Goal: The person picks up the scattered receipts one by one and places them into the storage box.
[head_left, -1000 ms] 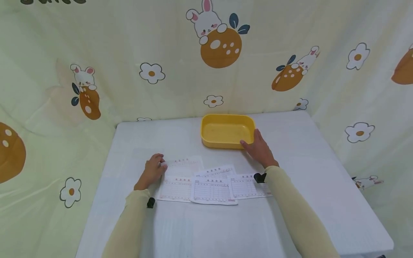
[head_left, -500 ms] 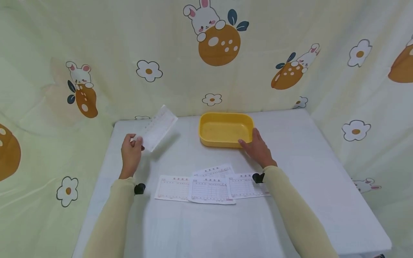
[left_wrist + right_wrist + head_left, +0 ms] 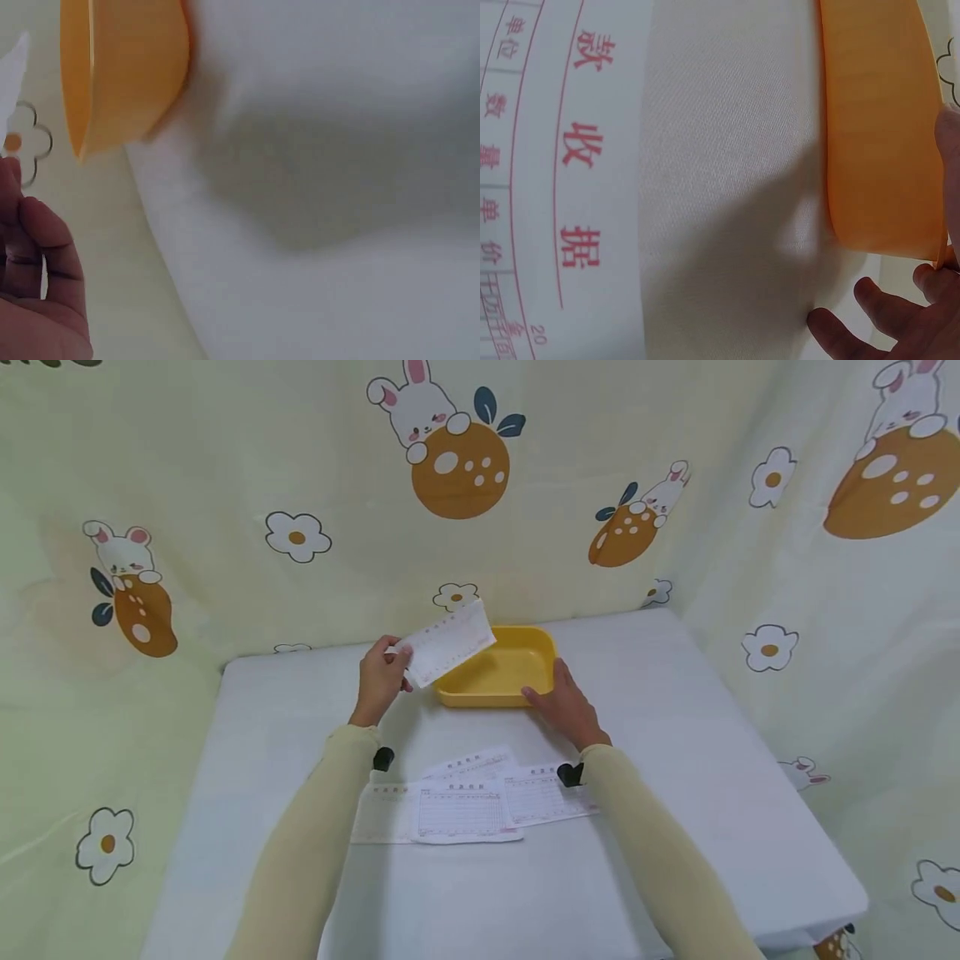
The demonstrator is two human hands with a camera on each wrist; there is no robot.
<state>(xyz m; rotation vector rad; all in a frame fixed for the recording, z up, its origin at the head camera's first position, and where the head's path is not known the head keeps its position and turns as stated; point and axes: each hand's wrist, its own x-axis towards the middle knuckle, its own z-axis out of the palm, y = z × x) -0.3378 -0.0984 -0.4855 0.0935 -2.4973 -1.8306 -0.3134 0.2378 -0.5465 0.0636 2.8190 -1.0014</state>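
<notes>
My left hand pinches a white printed receipt slip between thumb and fingers. Tilted, the slip hangs in the air over the left part of a yellow plastic basin and hides some of its rim. In the left wrist view, a corner of the slip shows above my fingers. My right hand holds the basin at its front right corner, thumb at the front and fingers along the right side. Closer to me lie several overlapping receipt slips, some with red print and others with darker print.
A white-covered table bears everything. Behind it and at both sides hangs a pale curtain printed with rabbits, oranges and flowers. My right forearm passes over the edge of the rightmost slip.
My left hand has lifted one slip off the table's left side and carried it up, then right, over the basin. The right hand stays at the basin. The head view has shifted slightly rightward.
</notes>
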